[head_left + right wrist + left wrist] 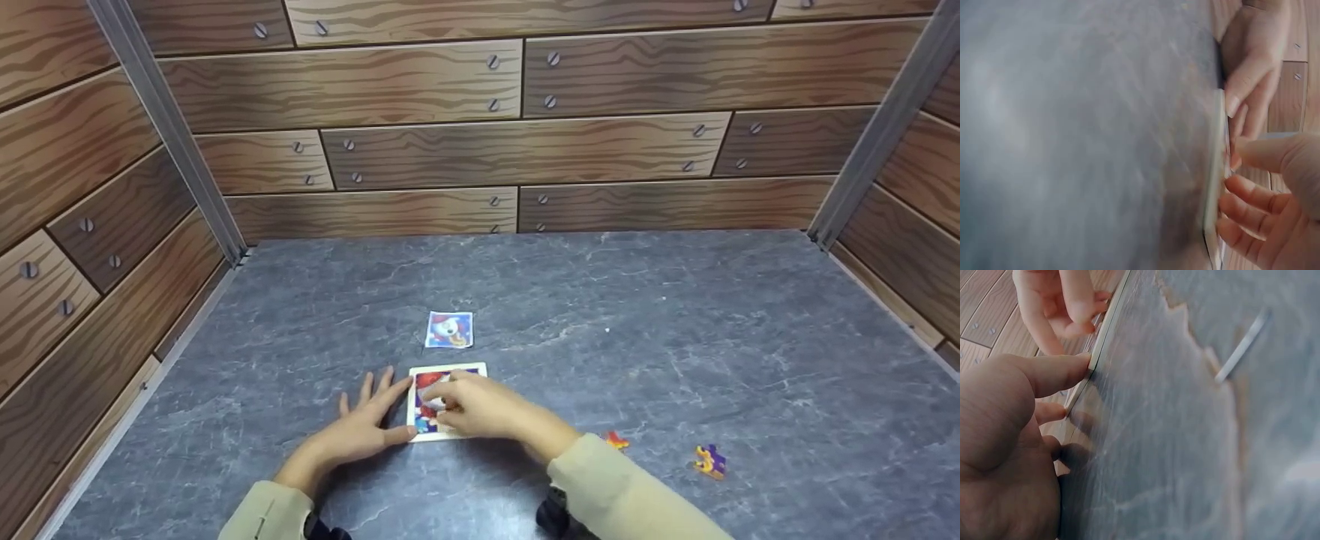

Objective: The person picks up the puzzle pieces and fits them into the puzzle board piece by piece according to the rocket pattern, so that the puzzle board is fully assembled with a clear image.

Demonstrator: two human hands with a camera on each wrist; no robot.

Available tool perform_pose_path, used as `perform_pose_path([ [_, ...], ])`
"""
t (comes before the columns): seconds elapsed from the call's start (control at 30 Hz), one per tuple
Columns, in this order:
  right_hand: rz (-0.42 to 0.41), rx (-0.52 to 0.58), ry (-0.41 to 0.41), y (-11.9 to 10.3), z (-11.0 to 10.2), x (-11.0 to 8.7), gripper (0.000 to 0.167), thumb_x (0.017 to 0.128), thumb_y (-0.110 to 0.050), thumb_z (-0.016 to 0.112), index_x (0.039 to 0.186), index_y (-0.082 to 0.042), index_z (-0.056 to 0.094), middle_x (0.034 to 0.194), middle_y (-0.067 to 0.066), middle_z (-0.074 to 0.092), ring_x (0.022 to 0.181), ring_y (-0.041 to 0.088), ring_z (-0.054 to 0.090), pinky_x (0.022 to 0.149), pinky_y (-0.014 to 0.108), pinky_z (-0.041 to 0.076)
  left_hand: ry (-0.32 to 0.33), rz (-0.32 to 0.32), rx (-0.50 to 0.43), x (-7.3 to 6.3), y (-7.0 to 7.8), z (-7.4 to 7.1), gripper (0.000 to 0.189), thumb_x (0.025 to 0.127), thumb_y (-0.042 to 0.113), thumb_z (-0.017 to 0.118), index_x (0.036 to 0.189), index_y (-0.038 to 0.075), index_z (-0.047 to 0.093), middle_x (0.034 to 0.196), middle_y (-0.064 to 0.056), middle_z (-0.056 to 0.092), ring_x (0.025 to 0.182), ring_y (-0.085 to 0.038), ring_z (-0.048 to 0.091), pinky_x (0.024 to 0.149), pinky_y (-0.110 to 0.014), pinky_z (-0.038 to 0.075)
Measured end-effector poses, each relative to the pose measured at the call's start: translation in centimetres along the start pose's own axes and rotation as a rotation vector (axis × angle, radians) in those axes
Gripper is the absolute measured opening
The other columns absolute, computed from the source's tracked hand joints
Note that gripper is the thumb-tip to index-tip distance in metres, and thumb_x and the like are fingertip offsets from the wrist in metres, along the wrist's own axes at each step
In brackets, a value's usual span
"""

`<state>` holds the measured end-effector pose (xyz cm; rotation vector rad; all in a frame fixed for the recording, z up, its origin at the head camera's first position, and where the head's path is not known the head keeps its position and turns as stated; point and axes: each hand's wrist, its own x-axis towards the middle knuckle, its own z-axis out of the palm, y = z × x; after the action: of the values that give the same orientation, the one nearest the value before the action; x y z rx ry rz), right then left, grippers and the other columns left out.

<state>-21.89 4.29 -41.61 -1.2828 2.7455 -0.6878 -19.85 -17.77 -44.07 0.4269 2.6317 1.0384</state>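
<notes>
A small jigsaw puzzle board (pixel 429 438) with a white rim and a red, blue and white picture lies flat on the table. My left hand (pixel 360 427) rests at its left side, fingers spread, with the index fingertip and thumb (pixel 1064 374) touching the rim. Over the picture is my right hand (pixel 487 405), its fingers bent down onto the board and covering the right part. In the right wrist view, fingertips (pixel 1235 197) lie against the board; whether a piece is between thumb and index finger is hidden.
A small picture card (pixel 450 330) lies just behind the board. To the right are two loose puzzle pieces, one orange-red (pixel 616 440) beside the right sleeve, one purple and yellow (pixel 709 461). Wood-patterned walls (pixel 420 157) enclose the grey table (pixel 750 337).
</notes>
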Motion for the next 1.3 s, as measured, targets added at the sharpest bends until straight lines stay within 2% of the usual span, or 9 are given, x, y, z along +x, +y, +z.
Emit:
perform_pose_path([
  [0.13,-0.026,0.096,0.044,0.5,-1.3,-1.5,0.029,0.085,-0.014,0.067,0.113,-0.005,0.066,0.093,0.009,0.063,0.077,0.012,0.056,0.07,0.024,0.047,0.001,-0.011,0.003,0.0,0.0,0.1,0.076,0.084,0.042,0.064,0.147,0.017,0.03,0.154,-0.017,0.003,0.136,-0.038,-0.018,0.097,-0.061,-0.021],
  [0.33,0.022,0.196,0.093,1.4,-3.5,-4.3,0.023,0.085,-0.014,0.066,0.106,-0.004,0.067,0.088,0.001,0.062,0.076,0.01,0.057,0.069,0.023,0.049,-0.004,-0.025,-0.011,0.1,0.3,0.0,0.078,0.083,0.043,0.065,0.147,0.017,0.03,0.154,-0.017,0.002,0.136,-0.037,-0.019,0.098,-0.06,-0.022],
  [0.47,0.056,0.22,0.12,2.1,-4.7,-6.7,0.018,0.086,-0.015,0.065,0.1,-0.004,0.067,0.085,-0.004,0.06,0.076,0.008,0.056,0.069,0.023,0.05,-0.006,-0.02,-0.006,0.1,0.3,-0.1,0.078,0.083,0.044,0.065,0.147,0.018,0.029,0.154,-0.017,0.001,0.136,-0.037,-0.019,0.098,-0.06,-0.022],
  [0.8,0.09,0.234,0.157,4.9,-6.3,-13.1,0.021,0.086,-0.018,0.066,0.101,-0.003,0.066,0.087,-0.005,0.061,0.077,0.008,0.057,0.066,0.025,0.05,-0.01,-0.024,-0.007,0.1,0.0,0.1,0.078,0.083,0.046,0.065,0.147,0.019,0.03,0.154,-0.015,0.0,0.136,-0.037,-0.02,0.097,-0.06,-0.023],
  [1.03,0.127,0.269,0.133,6.5,-6.6,-16.2,0.029,0.083,-0.022,0.07,0.103,-0.002,0.065,0.087,-0.002,0.061,0.077,0.011,0.058,0.066,0.026,0.051,-0.018,-0.022,-0.008,0.3,-0.3,0.0,0.078,0.084,0.047,0.064,0.148,0.02,0.028,0.155,-0.014,-0.001,0.136,-0.035,-0.021,0.097,-0.059,-0.023],
  [1.2,0.165,0.263,0.09,7.3,-6.7,-17.6,0.042,0.073,-0.031,0.077,0.103,-0.003,0.064,0.091,0.001,0.062,0.082,0.016,0.061,0.074,0.031,0.051,-0.009,-0.011,-0.012,0.2,-0.3,0.1,0.077,0.084,0.045,0.064,0.148,0.02,0.028,0.155,-0.015,0.0,0.136,-0.036,-0.02,0.097,-0.06,-0.023],
  [1.3,0.177,0.238,0.076,7.6,-6.7,-18.0,0.042,0.071,-0.031,0.078,0.1,-0.004,0.064,0.09,0.0,0.061,0.08,0.015,0.058,0.072,0.03,0.05,-0.009,-0.011,-0.017,0.2,-0.3,0.1,0.077,0.084,0.044,0.064,0.148,0.019,0.029,0.154,-0.015,0.0,0.136,-0.036,-0.019,0.097,-0.06,-0.023],
])
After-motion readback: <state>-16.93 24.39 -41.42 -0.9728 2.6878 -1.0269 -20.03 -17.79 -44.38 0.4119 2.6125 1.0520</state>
